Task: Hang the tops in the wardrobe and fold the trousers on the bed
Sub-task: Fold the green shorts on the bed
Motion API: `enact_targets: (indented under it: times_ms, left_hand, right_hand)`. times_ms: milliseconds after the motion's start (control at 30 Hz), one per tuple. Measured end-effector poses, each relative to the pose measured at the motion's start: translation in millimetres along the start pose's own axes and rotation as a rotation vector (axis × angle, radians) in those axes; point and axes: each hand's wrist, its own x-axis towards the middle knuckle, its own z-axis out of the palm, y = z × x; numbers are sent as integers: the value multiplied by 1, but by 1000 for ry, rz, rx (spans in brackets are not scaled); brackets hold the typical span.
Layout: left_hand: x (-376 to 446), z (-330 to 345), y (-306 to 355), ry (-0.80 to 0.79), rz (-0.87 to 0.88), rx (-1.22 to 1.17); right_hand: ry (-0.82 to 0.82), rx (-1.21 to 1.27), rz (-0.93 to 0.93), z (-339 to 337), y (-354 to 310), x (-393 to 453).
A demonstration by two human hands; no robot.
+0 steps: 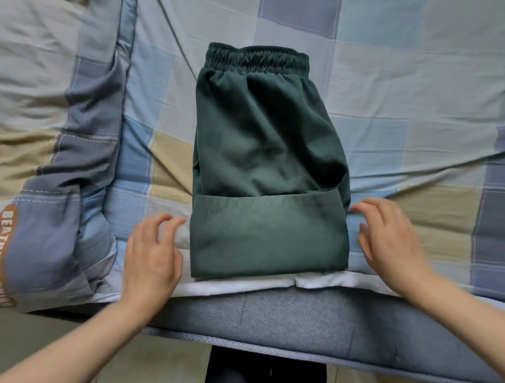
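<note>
Dark green trousers (pixel 266 150) lie folded on the bed, elastic waistband at the far end and the leg ends folded back over the near part. My left hand (pixel 152 256) hovers just left of the folded near edge, fingers loosely bent, holding nothing. My right hand (pixel 389 244) sits just right of the trousers, its relaxed fingertips close to the fold's right edge. Neither hand grips the fabric. No wardrobe or tops are in view.
A checked blue, grey and beige bed sheet (pixel 419 92) covers the bed. A rolled quilt (pixel 67 152) with brown lettering lies along the left. The grey mattress edge (pixel 295 321) runs across the front, with dark-trousered legs below it.
</note>
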Motion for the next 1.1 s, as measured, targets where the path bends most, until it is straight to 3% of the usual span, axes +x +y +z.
enact_targets:
  times_ms: [67,100,167,300,500,633,733,767,833,900,1000,1100]
  left_hand:
    - [7,0,-16,-123,626,296]
    - [13,2,-25,-222,813,428]
    - [29,10,-35,-349,992,579]
    - [68,19,-33,-323,1044,601]
    - [79,26,-31,-328,959,477]
    - [65,22,-26,-395,853,349]
    - [44,17,-15,-546,717,22]
    - [38,9,-9,-690,586,-187]
    - [32,-13,0,-1008,164,-650]
    - [40,-30,3,-1100,-226,-972]
    - [61,-39,-2,-871,-632,-1332]
    - [78,-31,11,-604,-698,-1232]
  right_hand:
    - [-72,-247,-480,-8,7,2]
    - [-163,-356,-661,-6,10,2]
    - [-299,-506,-818,3,18,8]
    - [-291,-606,-781,26,31,42]
    - [-378,-423,-748,22,37,60]
    - [-430,-337,-709,10,39,49]
    - [-489,-114,-617,3,39,29]
    - [-537,17,-542,0,36,20]
    - [-705,305,-309,-16,28,8]
    - [-771,602,3,-32,20,7]
    - [-531,927,375,-42,7,25]
    - [-449,1042,612,-30,-13,53]
